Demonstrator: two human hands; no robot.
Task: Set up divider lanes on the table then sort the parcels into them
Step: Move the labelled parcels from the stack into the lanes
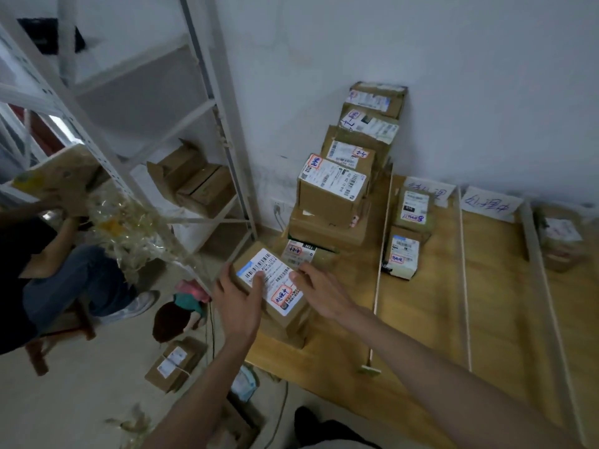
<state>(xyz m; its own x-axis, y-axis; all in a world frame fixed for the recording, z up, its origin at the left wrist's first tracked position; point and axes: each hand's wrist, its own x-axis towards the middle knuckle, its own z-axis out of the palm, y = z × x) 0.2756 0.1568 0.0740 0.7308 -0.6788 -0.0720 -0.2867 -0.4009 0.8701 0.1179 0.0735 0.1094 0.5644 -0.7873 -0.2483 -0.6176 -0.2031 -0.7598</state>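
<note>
From the head view, our left hand point(238, 299) grips the labelled parcel point(270, 286) at the table's point(421, 319) left edge; our right hand point(319, 291) rests open beside it. We should read its label first, then lift squarely over the divider point(382, 251).

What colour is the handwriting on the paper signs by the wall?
Blue, on white paper signs, clearest in the head view.

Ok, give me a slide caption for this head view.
Both hands, left hand and right hand, lift a labelled parcel beside the table's divider lanes.
</note>
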